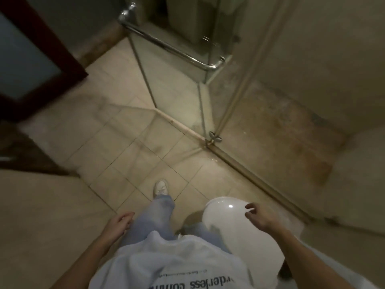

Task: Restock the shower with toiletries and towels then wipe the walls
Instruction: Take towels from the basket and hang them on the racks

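Nearest to the camera is the person's white shirt [177, 263], with light blue jeans [154, 217] below it. The left hand [119, 223] hangs beside the left thigh; its grip is loose, the fingers are softly curled and hold nothing. The right hand [259, 215] is above the front edge of a white toilet [225, 215]. Its grip is also narrow and relaxed, with nothing in it, and I cannot tell if the fingertips touch the lid. One light shoe [160, 187] stands on the beige tiled floor [129, 155].

Further ahead and to the right is the shower [270, 132], with a stained brownish base behind a low threshold [250, 174]. Its glass door [177, 84] stands open toward the room and carries a chrome handle bar [170, 46]. Far left there is a dark wooden door [31, 59].
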{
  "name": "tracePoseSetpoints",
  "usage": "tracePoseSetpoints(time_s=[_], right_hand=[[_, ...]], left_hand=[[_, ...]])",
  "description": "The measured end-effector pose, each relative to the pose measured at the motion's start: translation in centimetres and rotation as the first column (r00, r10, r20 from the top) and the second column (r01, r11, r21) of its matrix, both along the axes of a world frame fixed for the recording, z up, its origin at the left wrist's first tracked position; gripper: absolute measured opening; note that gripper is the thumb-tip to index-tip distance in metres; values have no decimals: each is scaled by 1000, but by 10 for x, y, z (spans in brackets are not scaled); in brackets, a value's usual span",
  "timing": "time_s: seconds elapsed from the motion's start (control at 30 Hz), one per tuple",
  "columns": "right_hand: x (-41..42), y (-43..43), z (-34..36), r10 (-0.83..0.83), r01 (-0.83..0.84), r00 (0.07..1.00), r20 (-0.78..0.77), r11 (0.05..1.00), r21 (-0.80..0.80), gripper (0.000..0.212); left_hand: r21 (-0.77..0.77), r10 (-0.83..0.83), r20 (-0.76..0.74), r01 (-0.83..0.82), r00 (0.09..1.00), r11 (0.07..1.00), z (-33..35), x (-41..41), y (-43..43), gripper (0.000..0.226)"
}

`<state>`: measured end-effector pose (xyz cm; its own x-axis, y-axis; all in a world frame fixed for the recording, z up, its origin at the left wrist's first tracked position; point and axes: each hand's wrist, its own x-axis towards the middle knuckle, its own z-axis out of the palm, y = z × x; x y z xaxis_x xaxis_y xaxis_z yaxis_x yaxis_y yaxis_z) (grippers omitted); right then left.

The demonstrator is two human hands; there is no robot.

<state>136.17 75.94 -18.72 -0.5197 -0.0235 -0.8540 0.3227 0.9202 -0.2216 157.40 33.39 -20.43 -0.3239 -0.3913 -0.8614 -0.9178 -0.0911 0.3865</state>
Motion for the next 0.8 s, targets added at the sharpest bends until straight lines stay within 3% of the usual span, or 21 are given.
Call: tracePoseSetpoints(time_s=[0.13,0.27,0.47,0.63,0.8], right_hand=[[-53,-81,1,179,-178,984,18,983,-55,44],[-105,-182,8,321,-322,947,-30,944,-73,46],[-163,-323,14,326,-342,937,-129,931,-128,40],[-194,-413,7,381,-392,917,-115,916,-87,33],[-215,-458,-22,345,-347,937,-52,936,-50,30]], left_hand=[[-23,167,54,-166,984,986,-20,18,-27,21],[6,204,93,-205,975,979,-45,13,-68,25],[85,417,85,-424,905,902,-28,-50,-155,20],[56,358,-67,-355,931,933,-7,-126,-269,17],[-4,450,-180,-459,875,889,16,-186,-379,16]])
